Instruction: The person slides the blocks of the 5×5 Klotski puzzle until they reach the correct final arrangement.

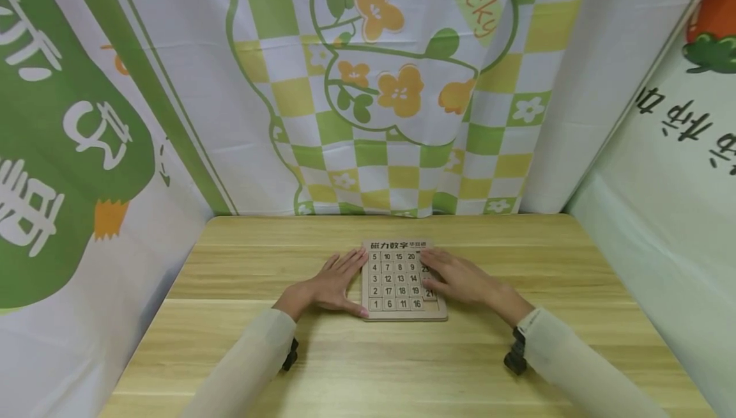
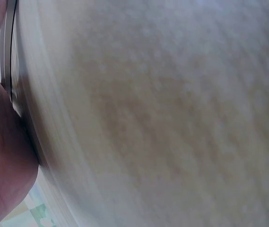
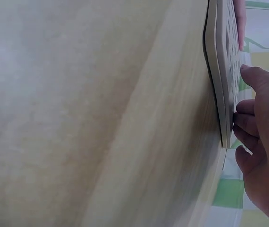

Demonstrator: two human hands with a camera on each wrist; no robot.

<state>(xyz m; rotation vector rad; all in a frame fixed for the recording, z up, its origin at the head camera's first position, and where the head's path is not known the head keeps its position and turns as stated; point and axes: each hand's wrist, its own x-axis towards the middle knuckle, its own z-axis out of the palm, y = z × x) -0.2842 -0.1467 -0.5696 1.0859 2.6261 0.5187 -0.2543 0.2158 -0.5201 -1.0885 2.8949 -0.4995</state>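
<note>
A wooden sliding number puzzle [image 1: 400,280] lies flat on the table, its numbered tiles set in a shallow frame with dark printing along the top. Beside its left edge rests my left hand [image 1: 330,284], thumb stretched to the lower left corner and fingertips at the upper left. My right hand [image 1: 462,277] reaches over the right edge, its fingers touching the rightmost column and hiding part of those tiles. Tile 21 [image 1: 430,294] sits slightly out of line with its row, above a gap in the bottom right corner. The right wrist view shows the puzzle's frame [image 3: 214,61] edge-on.
The light wood-grain table [image 1: 368,367] extends around the puzzle on all sides. A green and yellow checked cloth [image 1: 397,117] hangs behind its far edge. Printed cloths flank it, one on the left [image 1: 52,149] and another on the right [image 1: 678,213].
</note>
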